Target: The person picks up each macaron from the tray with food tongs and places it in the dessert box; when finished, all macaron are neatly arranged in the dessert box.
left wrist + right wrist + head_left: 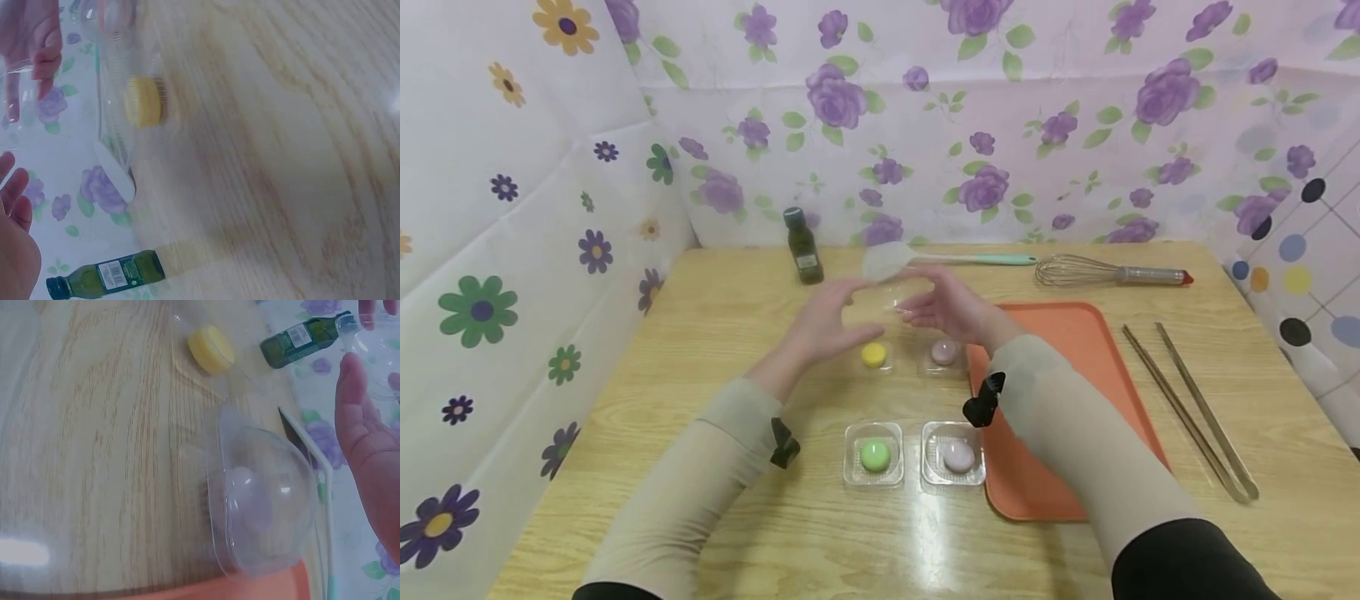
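Note:
My right hand [951,308] holds a clear plastic dome lid [891,297] above the table, its thumb at the rim in the right wrist view. Facing it, my left hand [823,325] has thumb and fingers spread, fingertips close to the lid's edge. Below the hands, a yellow macaron [873,354] sits in a clear plastic base. Beside it a pale purple macaron [943,351] lies under a clear dome lid [281,487]. Nearer me, a green macaron [875,455] and a lavender macaron [958,456] each sit in a clear square container.
An orange tray [1060,333] lies under my right forearm, with metal tongs [1195,408] to its right. Along the back are a dark green bottle [803,250], a spatula [985,259] with a mint handle and a whisk [1108,271]. Flowered cloth hangs behind the table.

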### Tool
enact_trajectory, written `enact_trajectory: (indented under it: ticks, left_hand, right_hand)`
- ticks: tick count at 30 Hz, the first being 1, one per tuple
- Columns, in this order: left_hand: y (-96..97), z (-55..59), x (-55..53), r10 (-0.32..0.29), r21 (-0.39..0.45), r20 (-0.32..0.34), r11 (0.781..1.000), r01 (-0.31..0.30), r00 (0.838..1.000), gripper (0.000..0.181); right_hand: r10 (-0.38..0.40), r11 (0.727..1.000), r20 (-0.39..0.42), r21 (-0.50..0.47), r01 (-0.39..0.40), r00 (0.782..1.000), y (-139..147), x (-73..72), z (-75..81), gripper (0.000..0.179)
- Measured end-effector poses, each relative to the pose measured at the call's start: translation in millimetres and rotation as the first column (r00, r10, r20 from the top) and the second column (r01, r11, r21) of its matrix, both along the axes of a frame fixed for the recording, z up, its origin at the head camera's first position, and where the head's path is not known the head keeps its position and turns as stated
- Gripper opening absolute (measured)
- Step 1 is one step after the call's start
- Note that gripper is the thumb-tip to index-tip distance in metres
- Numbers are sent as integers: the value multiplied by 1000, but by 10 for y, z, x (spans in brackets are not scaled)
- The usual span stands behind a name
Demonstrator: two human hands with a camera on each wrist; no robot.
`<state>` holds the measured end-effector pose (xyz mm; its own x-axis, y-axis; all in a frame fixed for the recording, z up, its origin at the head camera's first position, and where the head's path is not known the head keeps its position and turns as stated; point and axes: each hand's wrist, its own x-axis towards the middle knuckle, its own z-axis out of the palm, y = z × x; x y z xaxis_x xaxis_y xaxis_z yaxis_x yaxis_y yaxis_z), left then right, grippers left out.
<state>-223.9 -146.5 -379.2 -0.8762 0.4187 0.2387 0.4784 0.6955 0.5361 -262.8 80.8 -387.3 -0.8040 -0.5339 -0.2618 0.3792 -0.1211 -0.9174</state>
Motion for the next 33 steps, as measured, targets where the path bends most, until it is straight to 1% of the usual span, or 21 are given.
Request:
enact_trajectory:
  ticks: [3, 5, 7, 8, 11, 13, 14, 15, 17, 21, 23, 25, 28, 29, 30, 32, 33]
  left_hand:
    - [-10, 37, 18, 38, 72, 99, 996, -46, 994, 76]
    - [-8, 59, 8, 45, 121, 175, 990, -67, 983, 74]
    - [-15, 75, -8, 36, 157, 246, 985, -77, 969, 70]
    - [-24, 74, -18, 23, 183, 287, 980, -78, 958, 67]
    - [-63, 74, -34, -52, 271, 397, 960, -63, 917, 57]
    - [-94, 59, -43, -98, 310, 436, 950, -47, 895, 54]
    - [-106, 54, -46, -111, 322, 454, 946, -47, 884, 53]
    - [-116, 49, -49, -119, 323, 460, 945, -42, 880, 54]
    - [-127, 33, -61, -123, 310, 462, 950, -31, 878, 55]
    - [-136, 16, -76, -109, 269, 467, 963, -24, 878, 56]
    - [-140, 13, -79, -107, 258, 473, 966, -22, 875, 57]
    - [-142, 8, -84, -103, 246, 475, 969, -19, 874, 60]
    - [-148, -7, -88, -108, 229, 460, 973, 0, 881, 64]
    - [-152, -12, -87, -110, 227, 454, 974, 5, 884, 65]
    - [-147, 24, -59, -110, 223, 454, 975, 7, 884, 65]
    - [-165, 16, -53, -114, 222, 453, 975, 12, 884, 65]
    - [-174, 11, -51, -111, 218, 451, 976, 12, 886, 66]
  right_hand:
    - [-21, 999, -23, 25, 22, 1000, -1, 0, 4, 57]
    - [-23, 999, -60, 40, 25, 998, 5, 7, 2, 57]
    - [-15, 998, -109, 56, 21, 994, 2, 14, -2, 55]
    - [-4, 998, -137, 63, 13, 990, -2, 17, -3, 54]
    - [32, 997, -210, 81, -16, 977, -23, 17, -16, 50]
    - [63, 995, -256, 95, -39, 965, -34, 21, -29, 48]
    - [80, 993, -282, 106, -52, 956, -36, 25, -34, 47]
    - [94, 991, -306, 116, -61, 947, -36, 31, -39, 46]
    - [128, 987, -356, 139, -83, 926, -29, 49, -37, 45]
    - [203, 969, -448, 218, -114, 871, -6, 76, -24, 45]
    - [244, 952, -491, 285, -111, 836, 5, 78, -16, 47]
    - [283, 932, -534, 348, -97, 796, 11, 73, -14, 49]
    - [334, 904, -586, 422, -74, 738, 7, 86, 12, 52]
    - [348, 896, -594, 439, -69, 725, 1, 121, 58, 53]
    - [357, 892, -598, 446, -71, 718, -7, 155, 101, 53]
    - [371, 881, -598, 468, -66, 711, -17, 172, 111, 54]
    - [375, 877, -595, 476, -64, 711, -21, 179, 115, 54]
